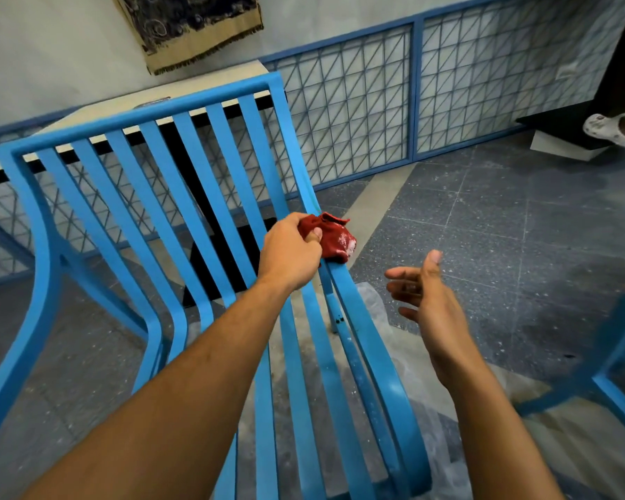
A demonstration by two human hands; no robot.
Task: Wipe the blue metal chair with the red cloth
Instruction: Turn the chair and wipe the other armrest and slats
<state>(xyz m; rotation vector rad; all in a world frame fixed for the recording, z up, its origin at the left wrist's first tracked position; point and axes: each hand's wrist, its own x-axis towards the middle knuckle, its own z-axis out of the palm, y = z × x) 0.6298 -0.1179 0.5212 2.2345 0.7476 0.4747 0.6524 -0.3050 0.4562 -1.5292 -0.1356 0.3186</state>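
Note:
A blue metal chair (181,196) with long slats fills the middle of the head view, its back rising toward the wall. My left hand (291,252) grips a bunched red cloth (334,238) and presses it onto the chair's right side rail where the back meets the seat. White specks show on the cloth. My right hand (424,294) hovers to the right of that rail, fingers straight and spread, holding nothing and touching nothing.
A white-topped table (152,99) stands behind the chair against a blue mesh fence (376,102). Part of another blue chair (614,369) is at the right edge. A person's foot in a white shoe (608,129) is at the far right. Speckled grey floor lies around.

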